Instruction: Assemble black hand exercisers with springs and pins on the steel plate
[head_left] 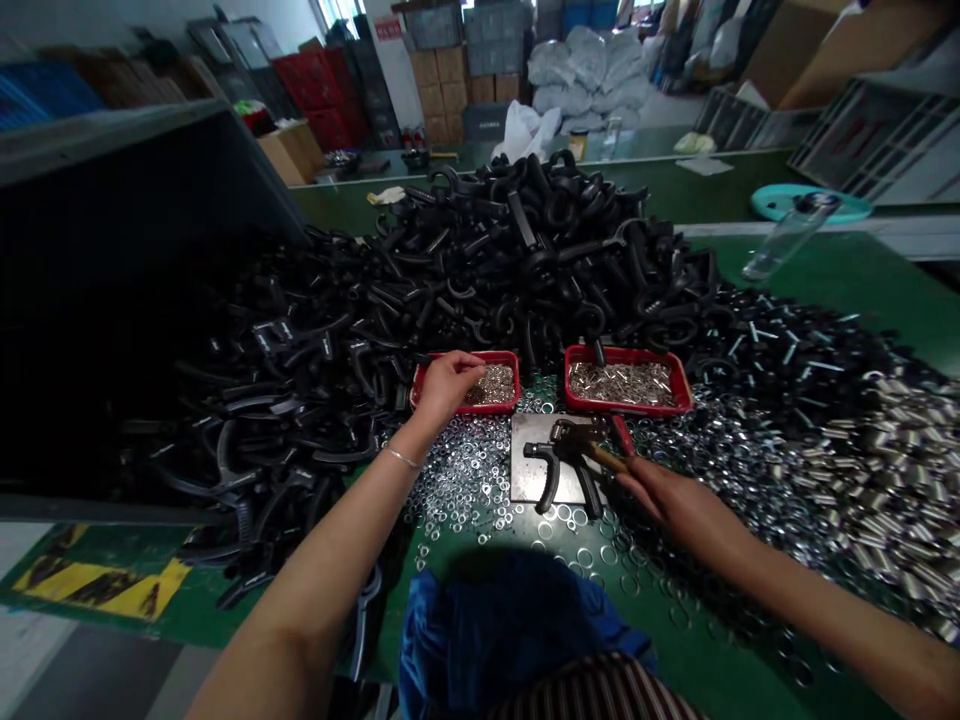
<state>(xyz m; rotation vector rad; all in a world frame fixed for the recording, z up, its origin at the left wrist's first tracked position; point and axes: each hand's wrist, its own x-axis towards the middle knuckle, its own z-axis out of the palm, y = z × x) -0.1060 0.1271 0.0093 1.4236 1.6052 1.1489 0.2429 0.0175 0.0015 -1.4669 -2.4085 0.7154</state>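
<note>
My left hand (pixel 450 380) is over the left red tray (pixel 516 400), which holds small metal pieces. Its fingertips are pinched together, and whatever lies between them is too small to make out. My right hand (pixel 660 490) grips a hammer (pixel 609 459) by its wooden handle, the head low over a flat metal plate (pixel 525 490). On that plate lie black curved handle-like parts (pixel 550 475), partly covered by the hammer. A red strip-like object (pixel 622 436) shows beside the hammer handle; whether my right hand holds it too, I cannot tell.
A second red tray (pixel 684 385) of small metal pins stands to the right. Black parts (pixel 525 240) are heaped behind and to the left. Loose metal rings (pixel 465 470) surround the plate; metal sleeves (pixel 885 510) pile up at right. A clear bottle (pixel 787 240) lies farther back.
</note>
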